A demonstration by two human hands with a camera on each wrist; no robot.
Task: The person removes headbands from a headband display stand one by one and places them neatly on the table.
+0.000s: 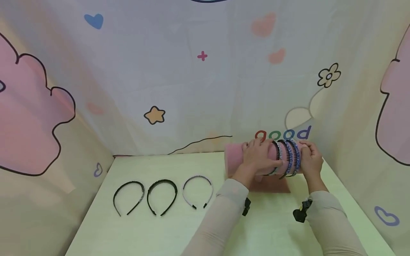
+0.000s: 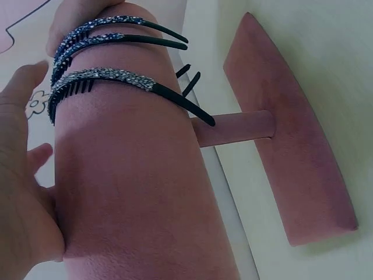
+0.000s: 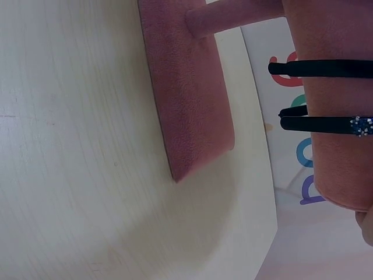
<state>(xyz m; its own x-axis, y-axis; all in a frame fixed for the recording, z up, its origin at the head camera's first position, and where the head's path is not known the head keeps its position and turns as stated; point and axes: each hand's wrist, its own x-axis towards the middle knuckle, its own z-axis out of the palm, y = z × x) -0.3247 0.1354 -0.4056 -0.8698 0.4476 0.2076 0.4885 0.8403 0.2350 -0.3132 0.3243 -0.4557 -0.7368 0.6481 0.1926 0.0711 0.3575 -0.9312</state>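
A pink padded roll [image 1: 234, 156] lies sideways on a stand with a flat pink base [image 1: 269, 186]. Several dark headbands sit around its right half: one with silver glitter [image 2: 111, 74], then blue glittery ones [image 1: 297, 158]. My left hand [image 1: 256, 155] rests over the roll left of the silver headband, thumb stretched toward that band; in the left wrist view the palm side of the hand [image 2: 23, 192] lies against the roll. At the roll's right end, beside the blue headbands, my right hand [image 1: 311, 160] grips the end; only a fingertip shows in the right wrist view.
Three headbands lie in a row on the pale table [image 1: 153, 234] to the left: a thin dark one [image 1: 128, 183], a thicker black toothed one [image 1: 162, 182] and a white one [image 1: 183, 190]. A patterned cloth [image 1: 179, 81] hangs behind the table and on both sides.
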